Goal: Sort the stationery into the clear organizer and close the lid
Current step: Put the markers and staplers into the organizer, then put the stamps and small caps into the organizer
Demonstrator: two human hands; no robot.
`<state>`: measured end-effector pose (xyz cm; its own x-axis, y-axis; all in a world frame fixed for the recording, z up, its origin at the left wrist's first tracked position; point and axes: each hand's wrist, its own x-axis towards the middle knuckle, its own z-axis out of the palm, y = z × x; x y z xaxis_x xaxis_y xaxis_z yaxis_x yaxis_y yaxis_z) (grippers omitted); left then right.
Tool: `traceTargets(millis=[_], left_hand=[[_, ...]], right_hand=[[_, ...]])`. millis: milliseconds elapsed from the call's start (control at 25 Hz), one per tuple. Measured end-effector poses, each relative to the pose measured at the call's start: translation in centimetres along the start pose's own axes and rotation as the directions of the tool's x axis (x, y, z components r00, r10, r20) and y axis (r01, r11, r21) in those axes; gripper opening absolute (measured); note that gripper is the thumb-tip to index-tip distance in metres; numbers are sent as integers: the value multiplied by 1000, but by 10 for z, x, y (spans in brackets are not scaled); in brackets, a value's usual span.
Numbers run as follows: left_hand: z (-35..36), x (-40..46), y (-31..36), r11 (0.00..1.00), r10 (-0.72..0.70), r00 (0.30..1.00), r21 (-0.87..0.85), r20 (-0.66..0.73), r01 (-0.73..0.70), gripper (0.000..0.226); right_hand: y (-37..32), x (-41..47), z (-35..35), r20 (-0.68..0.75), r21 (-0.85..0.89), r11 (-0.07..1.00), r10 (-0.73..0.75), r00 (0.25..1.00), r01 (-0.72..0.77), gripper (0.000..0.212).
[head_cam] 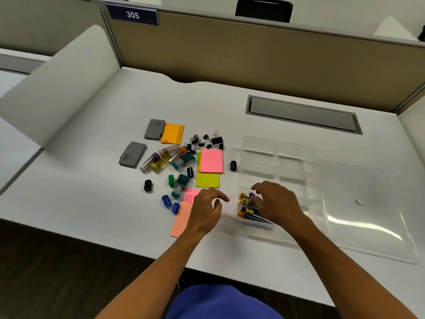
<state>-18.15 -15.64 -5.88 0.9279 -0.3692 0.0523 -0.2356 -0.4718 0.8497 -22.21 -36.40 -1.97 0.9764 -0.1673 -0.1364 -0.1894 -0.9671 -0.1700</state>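
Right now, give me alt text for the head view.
Both hands work at a white desk: the right hand is over pens in the near compartment of a clear organizer, its lid open to the right, while the left hand hovers open beside it. Sticky notes, binder clips and sharpeners lie loose to the left.

Blue sign (134, 14) on far-left partition top reads "305" in white. Print on grey cases (132, 154) illegible.

Right hand (276, 201) over pens (247, 207) in clear organizer (278, 157), left hand (204, 209) perhaps empty
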Motion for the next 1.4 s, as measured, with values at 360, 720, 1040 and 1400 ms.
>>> traceTargets(millis=[360,720,1040,1400], left_hand=[[-45,-47,-52,983,-182,965,-7,-188,184,24],[-82,-54,-82,923,-379,869,-60,-320,380,31],[-98,-23,-94,939,-322,901,22,-290,343,40],[-125,44,-102,976,-166,955,98,-247,195,34]], right_hand=[[-62,12,3,-41,176,967,-179,983,184,29],[-129,23,26,115,166,922,-371,922,351,34],[-162,47,50,154,165,932,-347,925,322,50],[-189,71,77,250,27,936,-346,905,350,49]])
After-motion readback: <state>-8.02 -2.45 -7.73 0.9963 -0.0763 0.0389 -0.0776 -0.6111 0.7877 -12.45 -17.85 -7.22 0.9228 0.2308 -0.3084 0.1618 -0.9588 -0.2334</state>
